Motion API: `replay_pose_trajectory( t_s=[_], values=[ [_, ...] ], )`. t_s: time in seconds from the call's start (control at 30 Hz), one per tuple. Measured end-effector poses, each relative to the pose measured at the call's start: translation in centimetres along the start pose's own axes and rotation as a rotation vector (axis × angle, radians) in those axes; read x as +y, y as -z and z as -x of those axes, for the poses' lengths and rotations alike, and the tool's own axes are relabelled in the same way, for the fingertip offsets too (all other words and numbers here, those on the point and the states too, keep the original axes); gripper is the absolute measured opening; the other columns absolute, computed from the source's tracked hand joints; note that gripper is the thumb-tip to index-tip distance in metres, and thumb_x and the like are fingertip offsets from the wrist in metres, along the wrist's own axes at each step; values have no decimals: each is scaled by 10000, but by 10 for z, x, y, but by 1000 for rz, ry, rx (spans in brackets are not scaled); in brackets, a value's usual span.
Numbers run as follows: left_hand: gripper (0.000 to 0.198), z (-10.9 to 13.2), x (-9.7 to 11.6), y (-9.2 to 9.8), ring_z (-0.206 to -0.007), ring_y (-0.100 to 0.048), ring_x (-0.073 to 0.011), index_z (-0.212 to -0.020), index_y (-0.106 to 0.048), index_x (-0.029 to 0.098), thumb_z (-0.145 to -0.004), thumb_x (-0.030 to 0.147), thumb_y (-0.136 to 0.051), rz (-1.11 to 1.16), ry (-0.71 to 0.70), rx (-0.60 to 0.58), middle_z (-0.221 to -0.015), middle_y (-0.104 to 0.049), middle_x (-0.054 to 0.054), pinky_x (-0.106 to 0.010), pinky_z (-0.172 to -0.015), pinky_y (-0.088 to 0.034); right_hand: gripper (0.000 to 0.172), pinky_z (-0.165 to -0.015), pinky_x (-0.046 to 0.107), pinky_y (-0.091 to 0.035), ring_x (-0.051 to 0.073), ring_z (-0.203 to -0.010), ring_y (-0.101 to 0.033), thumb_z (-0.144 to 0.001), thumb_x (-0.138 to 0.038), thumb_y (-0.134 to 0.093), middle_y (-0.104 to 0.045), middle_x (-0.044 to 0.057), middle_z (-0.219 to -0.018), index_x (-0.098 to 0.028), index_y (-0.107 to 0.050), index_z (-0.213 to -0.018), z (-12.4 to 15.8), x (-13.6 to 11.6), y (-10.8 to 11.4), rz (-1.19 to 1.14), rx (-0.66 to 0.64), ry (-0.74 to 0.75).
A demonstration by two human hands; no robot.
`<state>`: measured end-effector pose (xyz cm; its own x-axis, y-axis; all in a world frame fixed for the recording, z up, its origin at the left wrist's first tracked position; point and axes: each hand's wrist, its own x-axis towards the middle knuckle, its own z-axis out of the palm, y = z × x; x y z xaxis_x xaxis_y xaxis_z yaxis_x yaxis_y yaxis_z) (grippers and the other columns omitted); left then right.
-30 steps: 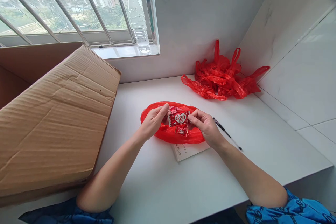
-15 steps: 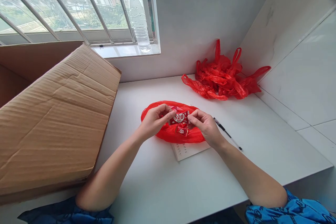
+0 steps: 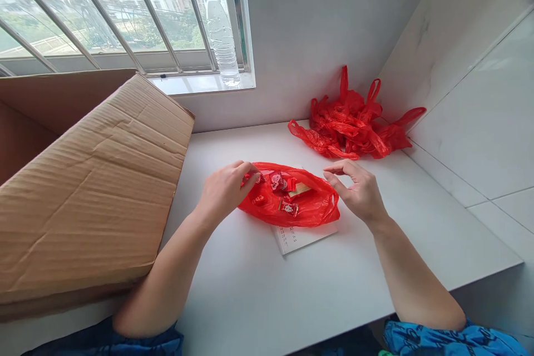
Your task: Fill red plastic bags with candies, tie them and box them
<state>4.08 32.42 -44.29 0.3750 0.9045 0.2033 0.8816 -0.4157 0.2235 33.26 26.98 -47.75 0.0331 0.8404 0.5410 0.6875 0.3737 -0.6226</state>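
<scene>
A red plastic bag (image 3: 308, 217) lies spread on the white table with its mouth facing up. Inside it are several red-wrapped candies, among them one candy (image 3: 288, 207) near the front and another (image 3: 276, 181) farther back. A pale yellowish strip (image 3: 300, 189) lies beside them. My left hand (image 3: 227, 189) is closed at the bag's left rim, thumb and fingers around the red plastic; a candy lies close to its fingertips. To the right of the bag, my right hand (image 3: 356, 186) holds nothing, thumb and fingers apart near the rim.
Part of a notebook (image 3: 302, 238) with writing sticks out from under the bag. A large open cardboard box (image 3: 95, 183) takes up the left side. A heap of red plastic bags (image 3: 350, 122) sits against the back wall. A water bottle (image 3: 223, 39) stands on the windowsill.
The candy marked 520 is no longer between my hands. My right hand has moved right and opened, and my left hand has drawn left to the bag's rim. The pen is now hidden.
</scene>
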Motion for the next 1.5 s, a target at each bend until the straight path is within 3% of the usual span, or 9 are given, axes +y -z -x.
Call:
replay_pose_trajectory(
  t_s=[0.17,0.3,0.5,0.67,0.77,0.97,1.17,1.33,1.5],
  values=[
    [269,1,10,-25,-799,-634,-170,-959,-661,247,-983,384,-430,26,-98,-75,-987,-706,-3,-261,-547,-335,422,-762,348,-541,252,-1067,-664,-887,-512,-614,-667,49,-1236,-293,-603,-1248,4,7,11,196,-304,-141],
    [223,-6,28,-50,-978,-621,-208,-1052,-663,243,-971,348,-483,49,-230,-72,-1118,-676,-37,-271,-592,-396,409,-739,351,-524,245,-921,-702,-880,-449,-613,-739,32,-1053,-284,-608,-1254,3,10,8,275,-426,-252],
    [325,-33,61,-73,-1054,-580,-278,-1184,-630,203,-921,391,-594,-21,-404,-58,-1166,-665,-99,-409,-872,-450,234,-723,306,-499,188,-826,-685,-937,-307,-505,-754,-17,-992,-293,-674,-1098,-3,8,-1,162,-194,-237],
    [306,-44,70,-77,-866,-642,-270,-1165,-612,203,-889,336,-604,3,-330,-150,-1043,-699,-103,-365,-729,-439,232,-745,305,-512,169,-794,-675,-932,-318,-530,-749,-11,-1052,-283,-676,-1109,-3,14,2,71,-72,-205],
    [191,-42,63,-66,-770,-631,-214,-1049,-613,202,-954,280,-467,235,-273,-194,-904,-693,-60,-305,-658,-409,234,-730,307,-516,170,-775,-673,-938,-325,-530,-750,3,-1052,-275,-680,-1111,-4,15,6,45,-44,-198],
    [367,-47,50,-45,-803,-628,-181,-1029,-607,172,-991,462,-386,835,-125,-358,-940,-683,-51,-279,-693,-464,231,-767,326,-523,182,-833,-677,-948,-346,-531,-746,19,-1068,-259,-681,-1101,-3,13,8,27,-32,-176],
    [382,-31,48,-25,-896,-672,-226,-1223,-619,225,-978,441,-420,324,-107,-165,-1053,-726,-58,-312,-745,-477,350,-743,329,-551,165,-808,-644,-904,-383,-593,-692,41,-1184,-282,-622,-1238,-2,14,18,-142,-174,-239],
    [304,7,17,-4,-844,-689,-211,-1146,-658,308,-988,396,-414,5,41,-72,-1075,-745,7,-298,-640,-439,510,-787,347,-564,158,-833,-641,-860,-359,-621,-628,60,-1261,-304,-522,-1358,1,23,29,-249,-245,-281],
    [254,35,-12,-14,-1001,-652,-236,-1008,-683,277,-985,331,-436,-228,65,-71,-1106,-723,-18,-290,-565,-368,365,-687,340,-531,191,-740,-656,-864,-360,-576,-700,25,-928,-271,-601,-1217,10,20,40,86,-384,-330]
  ],
)
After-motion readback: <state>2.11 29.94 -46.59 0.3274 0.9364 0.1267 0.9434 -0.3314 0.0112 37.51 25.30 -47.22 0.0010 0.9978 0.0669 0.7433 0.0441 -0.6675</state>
